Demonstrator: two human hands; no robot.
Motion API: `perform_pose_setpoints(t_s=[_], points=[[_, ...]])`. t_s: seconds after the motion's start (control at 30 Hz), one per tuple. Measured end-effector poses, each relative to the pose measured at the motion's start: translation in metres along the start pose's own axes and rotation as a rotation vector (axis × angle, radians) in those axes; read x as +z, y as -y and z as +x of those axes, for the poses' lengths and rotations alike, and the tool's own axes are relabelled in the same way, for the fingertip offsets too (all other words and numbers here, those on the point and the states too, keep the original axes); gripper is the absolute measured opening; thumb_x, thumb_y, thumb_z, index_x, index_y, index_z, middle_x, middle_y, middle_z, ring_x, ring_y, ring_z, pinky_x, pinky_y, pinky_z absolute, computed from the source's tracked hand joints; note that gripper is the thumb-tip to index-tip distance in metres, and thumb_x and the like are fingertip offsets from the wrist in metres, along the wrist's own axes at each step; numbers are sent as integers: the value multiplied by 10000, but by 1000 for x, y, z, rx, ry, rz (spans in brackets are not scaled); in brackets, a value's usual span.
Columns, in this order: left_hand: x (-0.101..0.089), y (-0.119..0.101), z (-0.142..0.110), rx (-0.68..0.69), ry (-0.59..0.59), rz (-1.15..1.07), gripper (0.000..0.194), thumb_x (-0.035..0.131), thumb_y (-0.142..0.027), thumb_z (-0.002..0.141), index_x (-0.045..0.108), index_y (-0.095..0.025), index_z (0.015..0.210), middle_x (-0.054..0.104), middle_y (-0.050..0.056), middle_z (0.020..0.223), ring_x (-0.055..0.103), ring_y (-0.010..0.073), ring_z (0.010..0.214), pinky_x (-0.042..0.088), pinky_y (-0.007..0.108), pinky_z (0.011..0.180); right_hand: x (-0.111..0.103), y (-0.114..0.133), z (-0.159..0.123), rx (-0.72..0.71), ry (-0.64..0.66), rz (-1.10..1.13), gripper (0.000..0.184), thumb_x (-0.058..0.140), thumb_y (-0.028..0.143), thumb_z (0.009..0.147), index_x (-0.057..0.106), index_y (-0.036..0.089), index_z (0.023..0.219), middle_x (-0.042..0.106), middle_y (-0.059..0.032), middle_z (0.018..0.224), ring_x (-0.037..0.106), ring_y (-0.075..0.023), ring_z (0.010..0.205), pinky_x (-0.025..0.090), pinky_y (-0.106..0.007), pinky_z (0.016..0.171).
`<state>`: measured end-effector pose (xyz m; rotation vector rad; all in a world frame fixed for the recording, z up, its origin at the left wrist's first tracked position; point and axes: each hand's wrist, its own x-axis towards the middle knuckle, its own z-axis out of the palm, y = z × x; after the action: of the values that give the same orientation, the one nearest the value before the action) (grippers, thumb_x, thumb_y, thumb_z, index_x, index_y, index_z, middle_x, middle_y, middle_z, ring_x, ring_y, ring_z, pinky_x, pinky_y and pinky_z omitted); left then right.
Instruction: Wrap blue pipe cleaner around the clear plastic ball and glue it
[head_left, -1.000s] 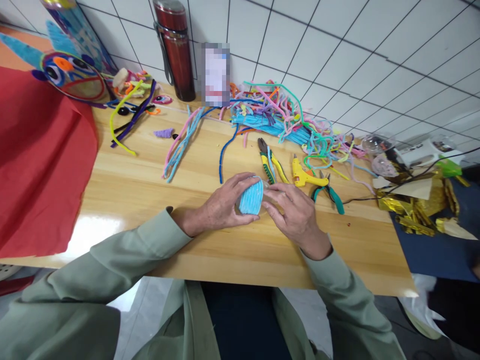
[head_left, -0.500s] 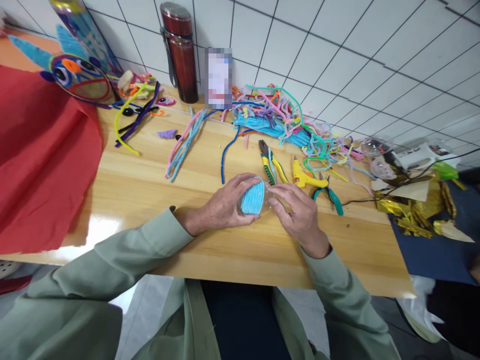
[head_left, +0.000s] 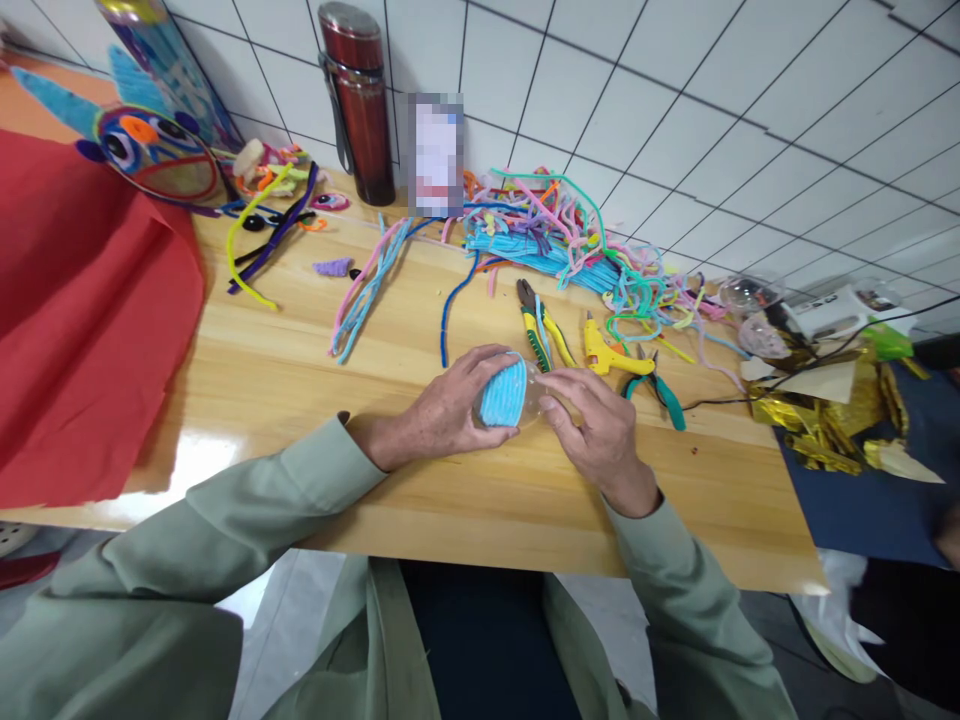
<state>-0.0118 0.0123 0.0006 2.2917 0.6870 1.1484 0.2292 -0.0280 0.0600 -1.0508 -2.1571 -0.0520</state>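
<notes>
A clear plastic ball (head_left: 504, 393) has rows of light blue pipe cleaner covering its left part, while its right part is bare and see-through. My left hand (head_left: 450, 405) is wrapped around the blue side, thumb below and fingers over the top. My right hand (head_left: 592, 420) pinches at the bare side with thumb and forefinger; whatever small piece may lie under those fingertips is hidden. Just beyond the hands are yellow-green pliers (head_left: 541, 325), a yellow glue gun (head_left: 611, 352) and teal-handled pliers (head_left: 658, 388).
Loose pipe cleaners (head_left: 555, 240) are heaped along the tiled wall. A red thermos (head_left: 364, 110) and a phone (head_left: 439, 155) stand there too. Red cloth (head_left: 90, 330) covers the table's left end, with a decorated mask-like craft piece (head_left: 154, 150) behind it. Gold foil (head_left: 832, 420) lies at right.
Almost nothing differs. Both hands keep their places on the ball, and the view has shifted very slightly.
</notes>
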Motion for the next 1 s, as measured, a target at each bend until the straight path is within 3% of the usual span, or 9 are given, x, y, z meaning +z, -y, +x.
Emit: perform_pose_setpoints(t_s=[0.2, 0.37, 0.7, 1.0], points=[[-1, 0, 1, -6, 4, -21, 874, 846, -382, 885, 388, -231, 1615, 545, 234, 1552, 561, 405, 1483, 547, 650, 1183, 0, 0, 0, -61, 44, -24, 277, 689, 199, 1041, 767, 205, 1307, 820, -140, 1195, 809, -266, 1091, 686, -418, 923], [-2, -1, 1, -1, 5, -33, 877, 853, -374, 878, 389, -254, 1612, 552, 212, 1556, 563, 394, 1488, 550, 643, 1185, -3, -1, -4, -110, 31, -57, 298, 696, 181, 1034, 770, 225, 1320, 837, -117, 1232, 832, -242, 1071, 695, -370, 906], [-1, 1, 1, -16, 1, -38, 876, 855, -392, 874, 394, -249, 1606, 548, 211, 1556, 560, 398, 1486, 541, 651, 1191, -1, -3, 0, -35, 23, 22, 314, 675, 201, 1048, 761, 218, 1349, 830, -133, 1223, 815, -252, 1124, 692, -408, 962], [-3, -2, 1, -11, 29, -38, 887, 857, -356, 873, 387, -266, 1619, 547, 207, 1578, 552, 395, 1507, 533, 650, 1201, -2, -7, -5, -107, 20, 36, 291, 712, 194, 1014, 796, 258, 1285, 838, -109, 1182, 815, -245, 1033, 686, -415, 877]])
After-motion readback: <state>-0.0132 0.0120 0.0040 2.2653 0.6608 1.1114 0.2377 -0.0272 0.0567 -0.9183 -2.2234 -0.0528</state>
